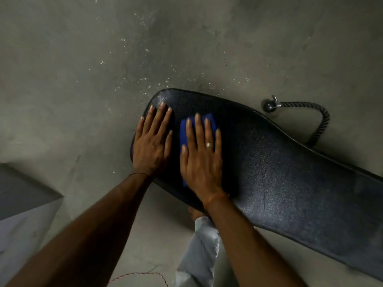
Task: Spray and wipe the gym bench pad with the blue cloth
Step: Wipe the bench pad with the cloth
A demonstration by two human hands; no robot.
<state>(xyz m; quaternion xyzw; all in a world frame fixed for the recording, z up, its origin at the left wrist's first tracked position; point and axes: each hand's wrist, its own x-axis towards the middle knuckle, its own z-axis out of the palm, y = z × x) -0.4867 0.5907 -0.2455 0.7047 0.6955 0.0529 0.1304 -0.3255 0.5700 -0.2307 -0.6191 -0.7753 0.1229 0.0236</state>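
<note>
The black textured bench pad (279, 168) runs from the middle of the view down to the right edge. My right hand (201, 158) lies flat on the folded blue cloth (184, 131), pressing it onto the pad near its rounded end. The cloth shows past my fingertips and along the thumb side. My left hand (152, 141) rests flat on the pad's left edge, fingers spread, holding nothing. No spray bottle is in view.
A black rope attachment with a rubber ball end (306, 112) lies on the concrete floor beyond the pad. A grey block (22, 189) sits at the left edge. My leg in light trousers (203, 251) stands below the pad. A thin red cord (145, 274) lies on the floor.
</note>
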